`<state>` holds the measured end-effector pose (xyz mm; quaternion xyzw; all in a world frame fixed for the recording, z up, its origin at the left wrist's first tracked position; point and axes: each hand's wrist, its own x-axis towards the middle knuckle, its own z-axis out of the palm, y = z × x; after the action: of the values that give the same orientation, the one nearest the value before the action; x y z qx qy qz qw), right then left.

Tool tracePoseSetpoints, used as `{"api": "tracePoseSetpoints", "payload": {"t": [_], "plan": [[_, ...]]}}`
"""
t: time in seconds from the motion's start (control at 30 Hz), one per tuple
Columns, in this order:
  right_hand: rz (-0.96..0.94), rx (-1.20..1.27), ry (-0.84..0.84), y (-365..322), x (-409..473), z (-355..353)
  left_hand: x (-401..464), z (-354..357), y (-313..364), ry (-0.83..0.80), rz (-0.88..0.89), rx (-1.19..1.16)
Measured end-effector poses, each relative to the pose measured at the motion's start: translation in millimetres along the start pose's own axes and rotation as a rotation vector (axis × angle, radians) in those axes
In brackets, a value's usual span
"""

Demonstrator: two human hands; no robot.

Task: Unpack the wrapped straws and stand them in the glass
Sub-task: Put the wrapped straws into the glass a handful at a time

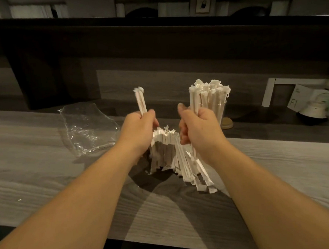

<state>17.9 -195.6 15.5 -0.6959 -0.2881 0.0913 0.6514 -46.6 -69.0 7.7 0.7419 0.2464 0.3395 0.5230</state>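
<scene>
My left hand (140,128) grips a few paper-wrapped straws (140,100) that stick up above my fist. A loose heap of wrapped straws (173,154) lies on the grey wooden counter (38,180) between and under my hands. My right hand (196,128) is curled round several straws near the heap's right side; whether they belong to the heap or the glass I cannot tell. Just behind it a clear glass (221,111) stands, packed with upright wrapped straws (209,94).
A crumpled clear plastic wrapper (86,127) lies on the counter to the left. A round wooden coaster (227,123) sits by the glass's base. At the far right stand a white jar-like object (314,110) and a card (296,97). A dark raised ledge runs behind.
</scene>
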Motion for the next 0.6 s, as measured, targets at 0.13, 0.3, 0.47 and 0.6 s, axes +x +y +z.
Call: {"api": "tracePoseSetpoints", "payload": {"t": [0.13, 0.3, 0.47, 0.6], "plan": [[-0.137, 0.082, 0.093, -11, -2, -9, 2, -1, 2, 0.009, 0.076, -0.172], [-0.261, 0.065, 0.287, -16, 1, -24, -2, 4, 1, -0.073, 0.108, -0.370], [-0.311, 0.093, 0.385, -13, 6, -31, -8, 17, 8, -0.047, 0.092, -0.460], [-0.352, 0.078, 0.421, -11, 8, -36, -10, 27, 14, -0.026, 0.107, -0.492]]}}
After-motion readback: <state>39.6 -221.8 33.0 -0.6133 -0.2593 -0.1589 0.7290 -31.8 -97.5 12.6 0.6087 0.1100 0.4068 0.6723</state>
